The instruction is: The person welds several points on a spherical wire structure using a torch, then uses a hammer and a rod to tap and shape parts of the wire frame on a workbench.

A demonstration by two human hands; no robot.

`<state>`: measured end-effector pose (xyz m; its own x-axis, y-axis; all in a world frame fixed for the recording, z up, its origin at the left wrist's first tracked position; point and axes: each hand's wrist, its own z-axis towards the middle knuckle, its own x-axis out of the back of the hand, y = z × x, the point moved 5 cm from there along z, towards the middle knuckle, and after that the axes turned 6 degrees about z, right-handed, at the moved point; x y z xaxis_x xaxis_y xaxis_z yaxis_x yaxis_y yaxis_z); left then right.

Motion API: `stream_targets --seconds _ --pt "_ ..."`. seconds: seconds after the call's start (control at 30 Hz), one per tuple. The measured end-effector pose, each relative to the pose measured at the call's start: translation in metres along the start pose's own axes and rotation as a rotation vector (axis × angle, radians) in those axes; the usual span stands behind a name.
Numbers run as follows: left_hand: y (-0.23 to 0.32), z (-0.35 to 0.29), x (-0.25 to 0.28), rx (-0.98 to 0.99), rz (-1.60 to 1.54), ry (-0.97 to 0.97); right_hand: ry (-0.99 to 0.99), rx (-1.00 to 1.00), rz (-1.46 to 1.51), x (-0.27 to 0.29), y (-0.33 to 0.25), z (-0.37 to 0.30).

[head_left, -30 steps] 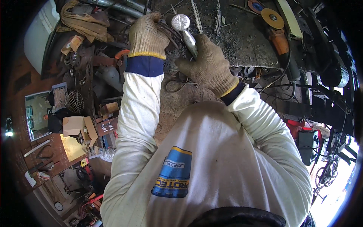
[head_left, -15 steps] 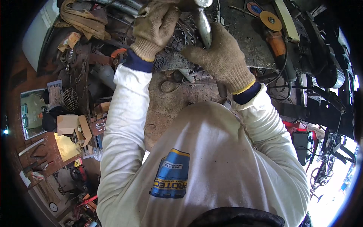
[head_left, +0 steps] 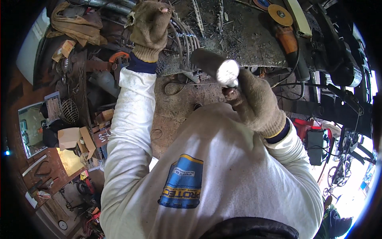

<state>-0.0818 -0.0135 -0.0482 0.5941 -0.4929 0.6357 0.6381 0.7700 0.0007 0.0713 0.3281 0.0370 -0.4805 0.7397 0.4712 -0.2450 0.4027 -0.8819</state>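
Observation:
My right hand [head_left: 256,101], in a brown knit glove, is wrapped round the handle of a hammer. The hammer's head [head_left: 207,62] is raised in front of my chest, its bright round face [head_left: 228,72] turned up toward me. My left hand [head_left: 149,28], in a worn glove with a fingertip poking through, is closed at the far left of the workbench [head_left: 254,49]. What it grips is hidden under the fingers. Beside that hand lie several bent metal rods [head_left: 185,38], running side by side at the bench's near edge.
On the bench's right lies an angle grinder [head_left: 287,42] with an orange body and tan disc, its cord trailing down. Two notched metal strips [head_left: 197,18] lie farther back among dark debris. To the left are a crumpled brown cloth [head_left: 77,24] and an open cardboard box [head_left: 69,138].
My right hand has drawn back toward my body and lifted the hammer away from beside my left hand. The left hand has shifted slightly left and stays closed.

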Motion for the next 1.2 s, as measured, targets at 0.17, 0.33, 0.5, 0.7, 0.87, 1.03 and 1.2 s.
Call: stream_targets --seconds 0.17,0.33,0.5,0.7,0.87,1.03,1.2 --pt "0.023 0.024 0.006 0.244 -1.13 0.155 0.033 0.139 -0.092 -0.004 -0.009 0.005" --pt "0.062 0.057 0.052 0.309 -0.641 0.129 0.135 0.3 -0.024 0.008 -0.028 -0.002" --pt "0.09 0.065 0.069 -0.013 0.094 0.173 0.066 0.241 -0.126 -0.011 -0.029 -0.004" --pt "0.095 0.067 0.069 0.122 -0.057 0.085 0.142 0.266 -0.114 0.004 -0.042 -0.01" --pt "0.096 0.079 0.072 0.07 -0.007 0.095 0.188 0.316 -0.118 -0.006 -0.033 -0.011" --pt "0.107 0.066 0.077 0.253 -0.205 0.024 0.115 0.192 -0.155 -0.01 -0.027 -0.014" --pt "0.111 0.076 0.082 0.053 0.077 0.068 0.256 0.468 -0.172 -0.007 -0.038 -0.022"
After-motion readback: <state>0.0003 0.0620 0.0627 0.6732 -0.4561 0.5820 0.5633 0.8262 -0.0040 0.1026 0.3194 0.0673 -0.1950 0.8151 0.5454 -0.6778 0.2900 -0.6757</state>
